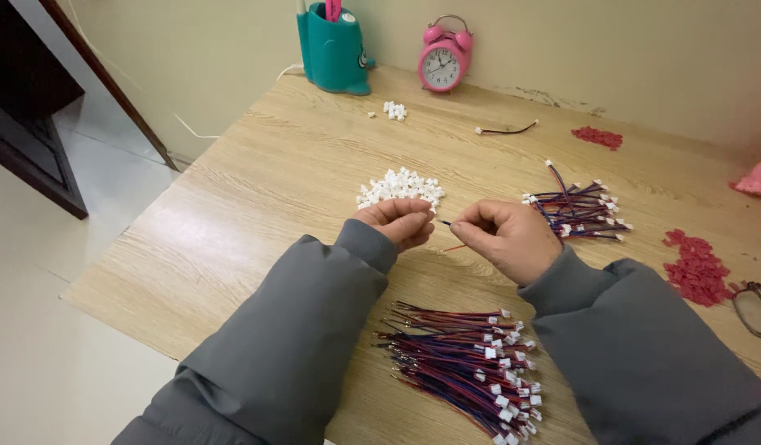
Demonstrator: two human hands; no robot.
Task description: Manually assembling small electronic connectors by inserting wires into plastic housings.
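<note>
Head view, centre frame — left hand (397, 221) pinched shut on something small, likely a white connector; right hand (506, 239) closed on a thin wire (453, 246). Done so far, seemingly — big bundle of capped wires (467, 363) at bottom, smaller bunch (580, 210) right of centre. Left to go — pile of loose white connectors (399, 187) just above the hands.

Head cam, looking down, close over table (257, 177).

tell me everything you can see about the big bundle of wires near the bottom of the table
The big bundle of wires is a loose sheaf of thin red and blue leads, lying flat on the wooden table between the grey sleeves. Small white plastic plugs cap the right-hand ends; the left ends are bare. Neither hand touches it.
</note>
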